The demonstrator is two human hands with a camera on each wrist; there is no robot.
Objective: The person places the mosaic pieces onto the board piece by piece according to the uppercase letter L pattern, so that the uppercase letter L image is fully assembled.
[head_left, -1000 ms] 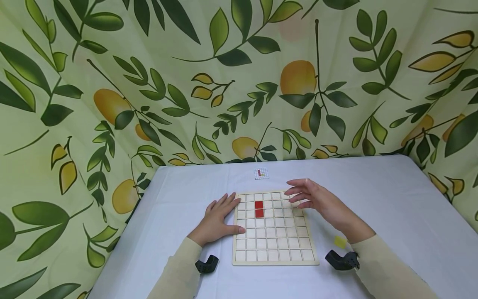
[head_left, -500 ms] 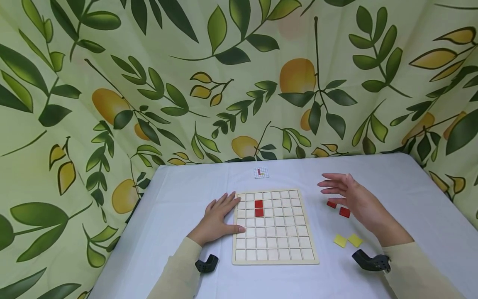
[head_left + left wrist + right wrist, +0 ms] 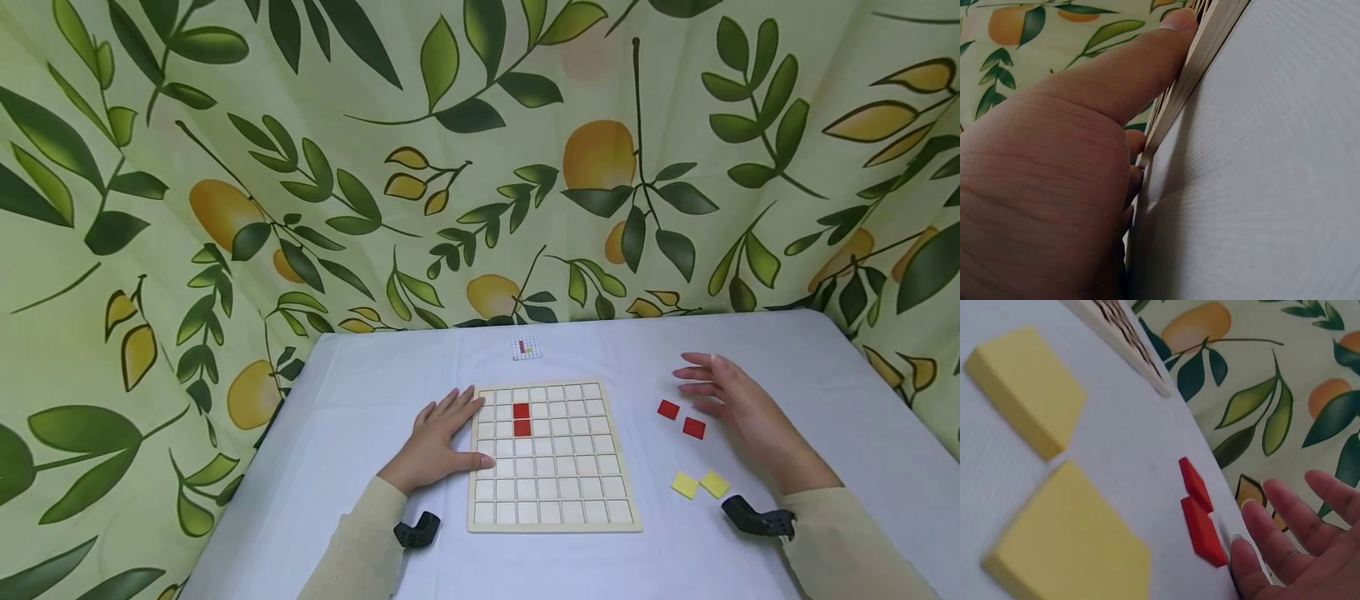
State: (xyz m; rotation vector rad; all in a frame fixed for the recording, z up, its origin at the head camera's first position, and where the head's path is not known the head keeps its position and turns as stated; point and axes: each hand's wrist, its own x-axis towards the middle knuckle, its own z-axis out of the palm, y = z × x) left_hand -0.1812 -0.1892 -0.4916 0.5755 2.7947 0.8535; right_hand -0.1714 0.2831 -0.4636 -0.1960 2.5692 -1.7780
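Note:
A wooden grid board (image 3: 555, 529) lies on the table, with two red square tiles (image 3: 521, 419) set one below the other in its upper left part. My left hand (image 3: 435, 442) rests at the board's left side, fingers straight, its thumb on the edge. In the left wrist view the thumb (image 3: 1141, 69) lies along the board's rim (image 3: 1191, 81). My right hand (image 3: 742, 408) hovers at the right with loosely bent fingers and nothing in them. Beside it on the cloth lie two loose red tiles (image 3: 681, 419). Two yellow tiles (image 3: 1029, 390) lie nearer the wrist.
A small card (image 3: 527, 348) printed with a grid and coloured squares lies behind the board. White cloth (image 3: 360, 375) covers the table. A leaf-and-fruit patterned curtain (image 3: 480, 167) hangs along the back. Black camera mounts (image 3: 757, 518) sit on both wrists.
My right hand has moved right from above the board's upper right corner to beside the loose tiles, uncovering the red ones and a second yellow one. The left hand has stayed put.

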